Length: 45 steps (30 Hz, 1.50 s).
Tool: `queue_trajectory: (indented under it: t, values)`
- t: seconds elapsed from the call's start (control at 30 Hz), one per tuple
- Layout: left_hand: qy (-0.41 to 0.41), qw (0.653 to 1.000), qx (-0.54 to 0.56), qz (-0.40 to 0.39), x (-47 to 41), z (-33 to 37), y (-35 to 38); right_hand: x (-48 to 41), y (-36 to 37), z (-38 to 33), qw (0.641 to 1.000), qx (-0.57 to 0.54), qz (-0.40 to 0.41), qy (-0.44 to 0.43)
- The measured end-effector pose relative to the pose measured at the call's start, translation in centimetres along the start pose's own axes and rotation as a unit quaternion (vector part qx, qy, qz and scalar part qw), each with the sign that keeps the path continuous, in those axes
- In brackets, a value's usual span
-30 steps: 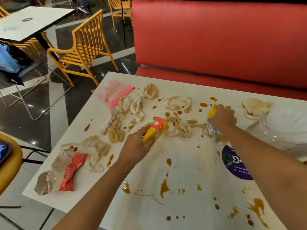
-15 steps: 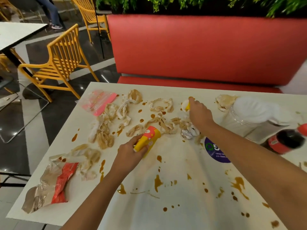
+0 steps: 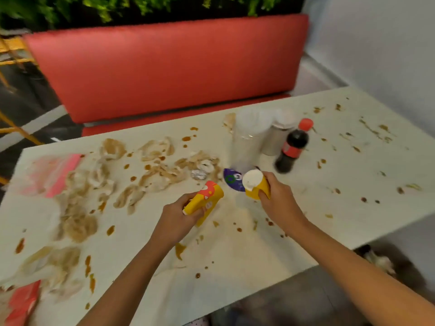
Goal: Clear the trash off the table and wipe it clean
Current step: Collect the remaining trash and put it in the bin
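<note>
Napkins point(image 3: 155, 170) left on table point(image 3: 259, 267), bottle point(image 3: 292, 147) right, behind cups point(image 3: 255, 184).

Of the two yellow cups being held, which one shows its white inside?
The plain yellow cup in the right hand; the left hand holds the red-printed cup, seen side-on.

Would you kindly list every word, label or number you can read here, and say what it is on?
Purple sticker: one large white character, perhaps "G"; rest blurred.
Cola bottle: red label, too blurred to read.
Yellow cup in left hand: print unreadable.
Lidded cup in right hand: nothing legible.
</note>
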State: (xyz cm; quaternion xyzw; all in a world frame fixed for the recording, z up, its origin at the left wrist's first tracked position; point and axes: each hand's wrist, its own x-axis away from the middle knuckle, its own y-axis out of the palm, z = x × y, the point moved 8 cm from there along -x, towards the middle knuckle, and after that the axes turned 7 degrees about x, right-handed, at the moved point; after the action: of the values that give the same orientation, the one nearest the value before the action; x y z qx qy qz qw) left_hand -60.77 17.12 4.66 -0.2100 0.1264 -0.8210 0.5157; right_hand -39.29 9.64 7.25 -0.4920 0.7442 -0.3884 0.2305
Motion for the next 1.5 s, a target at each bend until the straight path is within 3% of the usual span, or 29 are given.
queue_trajectory:
  t: [0.17, 0.4, 0.67, 0.87, 1.17, 1.5]
  values:
    - [0.047, 0.994, -0.006, -0.100, -0.6, 4.3, 8.0, 3.9, -4.3, 6.8, 0.998, -0.016, 0.021, 0.065]
    - [0.106, 0.970, -0.030, -0.218, -0.3, 10.7, 20.0, 6.9, -12.2, 17.3, 0.979, -0.047, 0.136, 0.142]
    - [0.117, 0.936, -0.036, -0.330, 1.9, 17.0, 38.2, 12.7, -22.0, 34.7, 0.924, -0.075, 0.254, 0.277]
    - [0.096, 0.911, -0.030, -0.399, 3.5, 21.0, 52.4, 18.7, -27.3, 46.8, 0.883, -0.068, 0.288, 0.364]
    - [0.059, 0.892, -0.034, -0.447, 4.9, 20.3, 69.9, 23.1, -26.8, 60.7, 0.844, -0.076, 0.283, 0.449]
    - [0.065, 0.904, -0.146, -0.396, 0.2, 11.2, 79.7, 22.5, -18.4, 71.9, 0.791, -0.157, 0.282, 0.520]
